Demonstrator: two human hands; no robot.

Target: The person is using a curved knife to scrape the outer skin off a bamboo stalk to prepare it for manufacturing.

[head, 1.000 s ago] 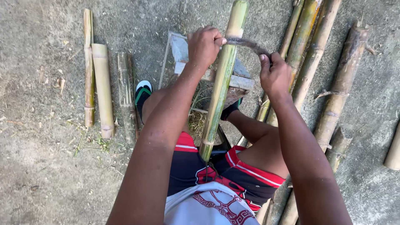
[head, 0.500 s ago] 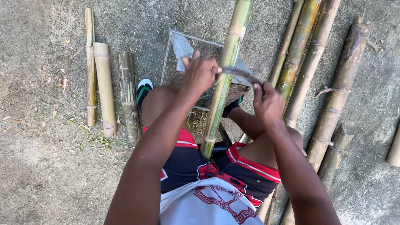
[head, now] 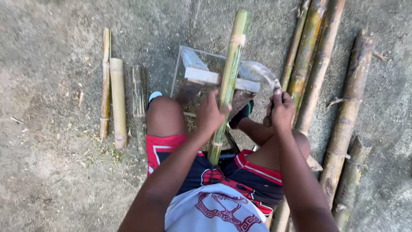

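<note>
Left hand: closed around the green bamboo pole, gripping it at mid-length, just below where the pole crosses the wooden stool.
Right hand: closed on the handle of a curved blade; the blade arcs up and toward the pole, its tip near the pole's right flank, and whether it touches cannot be told.
Green bamboo pole: slanted, lower end down between the person's knees, upper end reaching past the far side of the stool; a pale node ring shows near the top.
Handling, pole: judged stiff and hollow, light for its length; skin smooth and waxy, so likely slippery. Best hold is judged to be just beside a node, where the ridge stops a sliding palm.
Handling, blade: judged sharp along the inner curve; take it by the handle only.
Wooden stool: under the pole, pale top plank, dark legs, serves as the rest.
Legs: bare knees either side of the pole, red-and-black shorts; one shoe shows left of the stool.
Left of the pole: three short cut bamboo pieces lie side by side on the ground, well apart from the hands.
Right of the pole: several long weathered bamboo poles lie in a row on the ground, the nearest just beside the right hand.
Ground: bare grey dirt with scattered shavings.
</note>
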